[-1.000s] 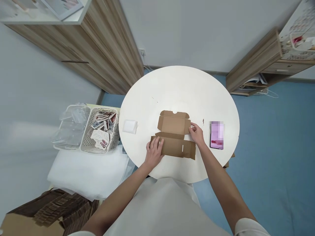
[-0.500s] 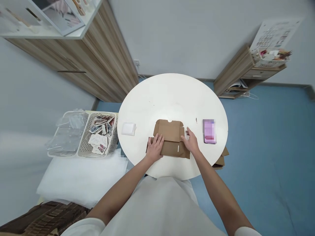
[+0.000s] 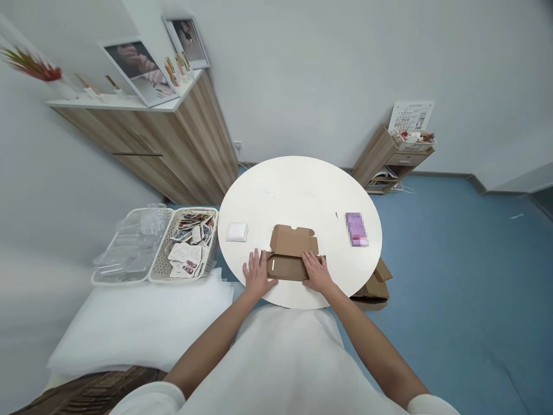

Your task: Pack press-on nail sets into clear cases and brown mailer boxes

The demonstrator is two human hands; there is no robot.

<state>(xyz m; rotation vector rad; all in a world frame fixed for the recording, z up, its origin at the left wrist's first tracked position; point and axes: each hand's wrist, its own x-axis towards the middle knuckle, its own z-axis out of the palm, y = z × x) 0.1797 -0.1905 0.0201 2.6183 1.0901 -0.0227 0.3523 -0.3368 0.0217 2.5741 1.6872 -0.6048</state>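
Observation:
On the round white table (image 3: pixel 294 184) lies a brown cardboard box (image 3: pixel 287 268), partly folded, with its lid (image 3: pixel 294 241) raised flat away from me. A small pale strip (image 3: pixel 273 265) shows on its inside left. My left hand (image 3: pixel 258 275) is at the box's left end, fingers stretched and spread, thumb near the front edge. At the right end, my right hand (image 3: pixel 317 273) has its fingers over the side flap and its thumb at the front edge, gripping the cardboard. The hands hide parts of both end flaps.
A white folded packet (image 3: pixel 237 231) lies left on the table, a purple packet (image 3: pixel 356 229) right. White baskets (image 3: pixel 162 271) with cards and clear plastic stand beside the table, above white sheets (image 3: pixel 138 328). More cardboard (image 3: pixel 374 288) sits below the table's right edge.
The box's near part has turned, its strip now at the left instead of the right. My left hand moved to the left end, my right hand onto the right flap. The view tilted up.

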